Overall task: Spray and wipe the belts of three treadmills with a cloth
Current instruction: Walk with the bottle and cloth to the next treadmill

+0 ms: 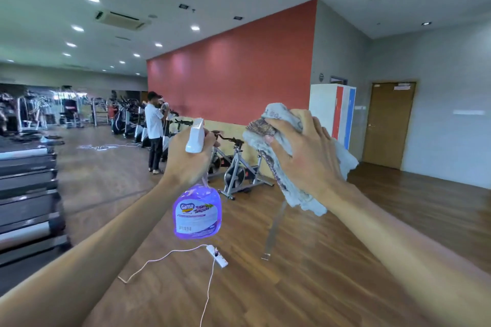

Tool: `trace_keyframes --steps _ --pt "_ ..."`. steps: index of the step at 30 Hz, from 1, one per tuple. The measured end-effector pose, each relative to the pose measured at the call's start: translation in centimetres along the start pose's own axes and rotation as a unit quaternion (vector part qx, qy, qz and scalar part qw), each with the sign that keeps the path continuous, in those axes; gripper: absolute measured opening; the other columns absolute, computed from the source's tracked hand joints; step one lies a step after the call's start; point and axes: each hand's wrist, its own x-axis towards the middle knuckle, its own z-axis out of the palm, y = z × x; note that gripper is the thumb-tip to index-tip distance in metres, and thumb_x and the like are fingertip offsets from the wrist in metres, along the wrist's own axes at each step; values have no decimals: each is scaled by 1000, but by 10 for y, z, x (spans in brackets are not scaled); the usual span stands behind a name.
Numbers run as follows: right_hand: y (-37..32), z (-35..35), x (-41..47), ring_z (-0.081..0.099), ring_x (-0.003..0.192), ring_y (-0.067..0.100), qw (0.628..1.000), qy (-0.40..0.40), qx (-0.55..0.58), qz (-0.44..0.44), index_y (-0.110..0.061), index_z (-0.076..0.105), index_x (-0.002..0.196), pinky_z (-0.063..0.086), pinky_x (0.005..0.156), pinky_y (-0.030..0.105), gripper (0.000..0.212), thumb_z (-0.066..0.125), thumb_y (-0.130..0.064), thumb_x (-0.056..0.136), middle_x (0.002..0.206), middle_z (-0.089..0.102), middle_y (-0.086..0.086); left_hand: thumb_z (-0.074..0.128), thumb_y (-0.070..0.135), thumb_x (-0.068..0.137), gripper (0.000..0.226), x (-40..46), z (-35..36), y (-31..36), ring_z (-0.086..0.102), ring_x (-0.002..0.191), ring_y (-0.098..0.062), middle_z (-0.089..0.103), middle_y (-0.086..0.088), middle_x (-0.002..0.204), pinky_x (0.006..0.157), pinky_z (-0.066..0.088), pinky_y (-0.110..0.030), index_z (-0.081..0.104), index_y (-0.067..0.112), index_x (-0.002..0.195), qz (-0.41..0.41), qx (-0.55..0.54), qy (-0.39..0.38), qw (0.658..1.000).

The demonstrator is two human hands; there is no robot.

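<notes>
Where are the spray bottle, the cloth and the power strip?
spray bottle (197, 214): head view, on its purple label.
cloth (276, 114): head view, on its bunched top.
power strip (218, 256): head view, on its white body.

A purple spray bottle (197, 214) carried the only clearly readable text. Its front label (197, 218) showed the brand name "Ganso" in white letters on a dark oval badge, at the label's upper left. To the right of that badge sat more coloured lettering, too blurred to read. Below the badge ran a line of small print, also unreadable, and under it a barcode whose digits could not be made out. Far behind the bottle, a small sign (403, 86) at the top of a brown door (388, 125) was illegible.
</notes>
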Motion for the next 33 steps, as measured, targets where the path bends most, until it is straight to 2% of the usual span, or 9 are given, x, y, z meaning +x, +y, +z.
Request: trace_keyframes --steps 3,7,10,13,16,22,25,28,33 --pt "39 59 20 56 112 30 1000 5 14 -15 -30 59 140 56 89 51 44 47 -49 102 128 48 6 57 24 91 28 34 41 -34 60 64 -16 70 -8 75 65 47 -35 71 10 72 -24 -4 26 999" --pt "90 145 52 57 108 33 998 10 52 -38 -28 61 139 55 88 51 41 56 -43 101 127 51 10 58 15 93 24 74 95 -84 57 63 -12 70 -15 77 59 46 -26 68 -1 78 -41 11 80 996" --pt "125 205 74 56 104 34 994 19 88 -64 -27 62 139 55 85 51 40 62 -37 100 125 52 11 59 8 94 24 97 127 -116 60 66 -7 72 -6 78 60 46 -15 70 9 72 -54 6 115 992" --pt "157 266 104 56 105 34 986 22 135 -93 -26 62 139 55 84 51 40 61 -37 101 125 53 12 60 17 92 24 129 157 -154 65 72 -17 74 -6 82 69 52 -26 69 19 70 -75 32 146 986" --pt "173 328 137 56 108 34 977 6 171 -128 -27 61 140 54 88 54 41 60 -38 101 129 52 12 57 33 86 26 157 171 -183 63 69 -13 74 -7 82 67 53 -35 71 15 74 -82 66 181 978" --pt "152 458 192 54 121 36 946 12 279 -164 -27 61 140 52 98 55 41 61 -38 101 134 51 15 54 34 81 25 215 162 -245 61 65 -12 74 -10 81 62 50 -27 70 23 66 -113 124 241 956" --pt "125 523 217 54 121 36 930 15 319 -180 -26 60 141 52 96 56 42 63 -37 101 133 51 15 56 29 86 28 242 146 -284 56 55 -2 69 -1 71 55 43 -20 73 13 70 -102 169 258 946" --pt "98 581 241 54 121 37 915 27 354 -191 -24 62 140 52 96 54 41 61 -37 101 134 52 16 58 15 94 27 276 122 -326 56 55 2 66 4 68 56 40 -12 73 4 74 -86 209 273 935" --pt "54 668 294 55 122 36 892 32 391 -226 -25 64 137 52 96 52 41 54 -42 102 133 54 14 55 27 90 27 329 79 -398 63 69 -11 72 -4 75 69 48 -30 71 17 70 -83 276 315 905"
